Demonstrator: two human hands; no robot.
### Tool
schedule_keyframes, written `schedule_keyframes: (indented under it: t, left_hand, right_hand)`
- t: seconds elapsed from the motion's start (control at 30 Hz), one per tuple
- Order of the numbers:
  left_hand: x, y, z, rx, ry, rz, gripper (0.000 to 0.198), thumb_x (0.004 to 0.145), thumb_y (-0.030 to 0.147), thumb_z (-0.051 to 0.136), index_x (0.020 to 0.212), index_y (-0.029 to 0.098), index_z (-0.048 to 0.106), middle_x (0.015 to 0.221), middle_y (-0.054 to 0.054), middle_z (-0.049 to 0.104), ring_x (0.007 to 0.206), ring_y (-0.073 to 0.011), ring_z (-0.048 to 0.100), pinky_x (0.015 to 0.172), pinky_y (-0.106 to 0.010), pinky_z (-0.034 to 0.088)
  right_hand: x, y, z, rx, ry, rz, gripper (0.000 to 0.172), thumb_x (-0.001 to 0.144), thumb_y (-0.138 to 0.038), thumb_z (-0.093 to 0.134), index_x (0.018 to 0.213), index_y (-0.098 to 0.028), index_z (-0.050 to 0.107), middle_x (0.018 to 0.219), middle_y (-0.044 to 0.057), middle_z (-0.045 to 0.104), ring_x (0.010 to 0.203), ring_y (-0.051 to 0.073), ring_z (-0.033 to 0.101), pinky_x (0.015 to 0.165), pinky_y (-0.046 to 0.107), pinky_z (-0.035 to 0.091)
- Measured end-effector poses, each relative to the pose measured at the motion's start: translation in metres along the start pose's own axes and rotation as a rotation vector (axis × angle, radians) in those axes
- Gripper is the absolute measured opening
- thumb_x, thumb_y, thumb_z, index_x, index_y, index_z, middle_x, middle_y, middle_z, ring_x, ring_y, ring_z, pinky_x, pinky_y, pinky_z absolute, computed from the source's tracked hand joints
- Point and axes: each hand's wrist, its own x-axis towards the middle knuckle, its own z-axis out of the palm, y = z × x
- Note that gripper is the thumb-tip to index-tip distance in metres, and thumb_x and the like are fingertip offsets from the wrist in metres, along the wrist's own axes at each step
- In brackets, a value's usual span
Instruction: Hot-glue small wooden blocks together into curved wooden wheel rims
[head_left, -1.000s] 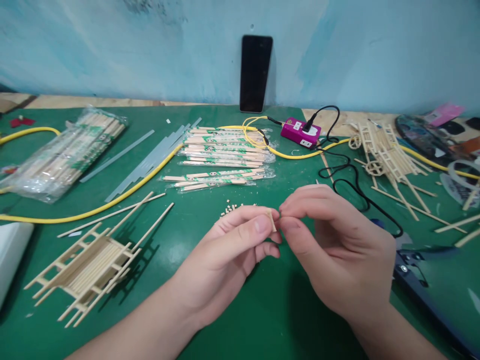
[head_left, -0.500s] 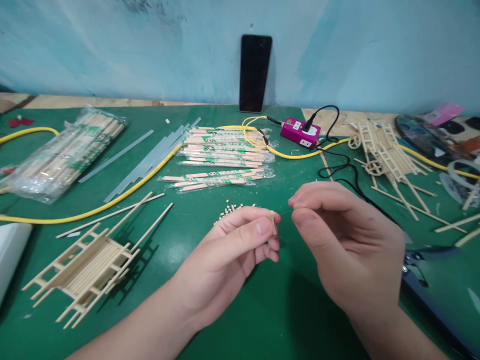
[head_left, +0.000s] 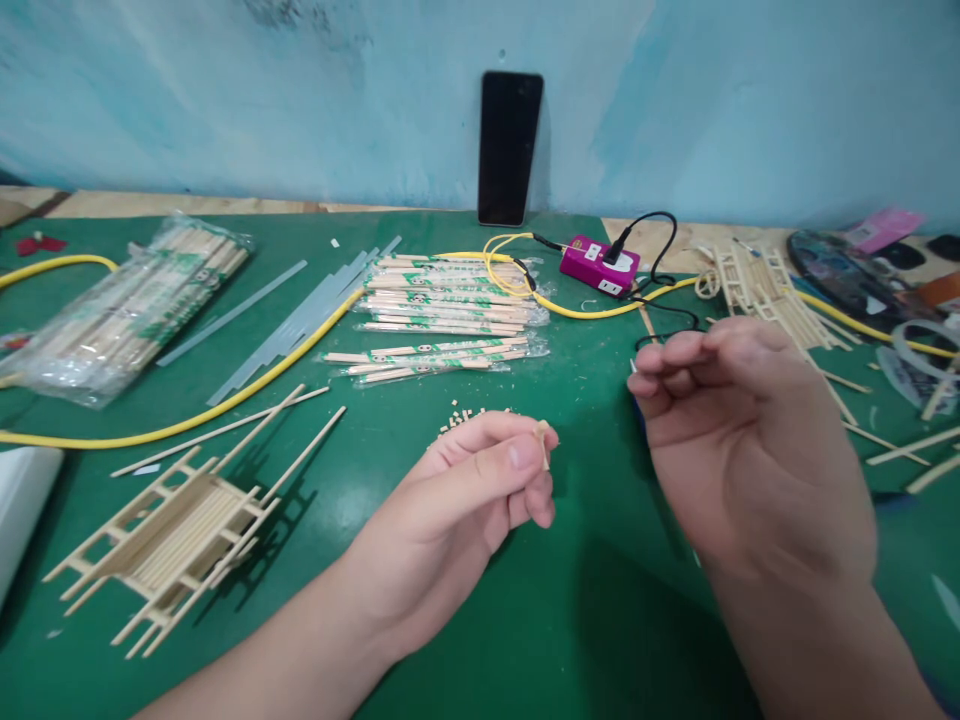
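Observation:
My left hand hovers over the green mat and pinches a tiny wooden piece between thumb and forefinger. My right hand is raised to the right of it, fingers curled loosely together, with nothing showing in them; it is slightly blurred. A small heap of tiny wooden bits lies on the mat just behind my left hand. A ladder-like stick frame rests at the lower left.
Wrapped chopstick packs and a plastic bag of sticks lie further back. A yellow cable crosses the mat. A pink power strip, black cord, phone against the wall, and another stick model stand behind.
My right hand has let go of the small piece and drawn away to the right and upward. My left hand still holds the piece in about the same spot.

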Motion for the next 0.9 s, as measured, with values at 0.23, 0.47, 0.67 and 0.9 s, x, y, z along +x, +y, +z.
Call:
schedule_keyframes:
  t: [0.23,0.47,0.67,0.9]
  left_hand:
    - [0.0,-0.001,-0.001,0.012,0.006,-0.005,0.026,0.087,0.039,0.095,0.08,0.018,0.081,0.081,-0.002,0.061,0.073,-0.0133,0.059,0.073,-0.025,0.057]
    - [0.001,-0.001,0.0,0.005,0.019,0.006,0.028,0.082,0.041,0.1,0.084,0.017,0.085,0.081,-0.002,0.064,0.074,-0.0131,0.06,0.071,-0.024,0.055]
    - [0.0,-0.001,0.0,0.018,0.015,0.001,0.03,0.079,0.041,0.102,0.082,0.017,0.084,0.075,-0.002,0.066,0.072,-0.013,0.059,0.072,-0.024,0.052]
    - [0.0,-0.001,0.001,0.075,0.04,-0.005,0.03,0.079,0.042,0.102,0.079,0.019,0.083,0.071,-0.001,0.066,0.072,-0.0142,0.057,0.072,-0.026,0.047]
  right_hand:
    - [0.023,-0.01,-0.021,0.036,0.048,0.099,0.023,0.1,-0.021,0.071,0.081,-0.031,0.078,0.1,0.001,0.086,0.11,0.024,0.083,0.079,0.035,0.072]
    - [-0.03,-0.008,0.012,-0.519,-0.345,-0.218,0.026,0.1,-0.007,0.079,0.114,-0.027,0.087,0.117,0.002,0.088,0.105,0.019,0.082,0.091,0.032,0.07]
    - [-0.032,-0.003,0.013,-0.491,-0.486,-0.235,0.028,0.097,-0.002,0.076,0.111,-0.025,0.083,0.106,0.001,0.086,0.097,0.017,0.08,0.086,0.03,0.068]
    - [-0.033,-0.004,0.016,-0.506,-0.484,-0.249,0.025,0.096,-0.001,0.074,0.104,-0.024,0.08,0.096,0.002,0.083,0.089,0.018,0.078,0.077,0.032,0.066]
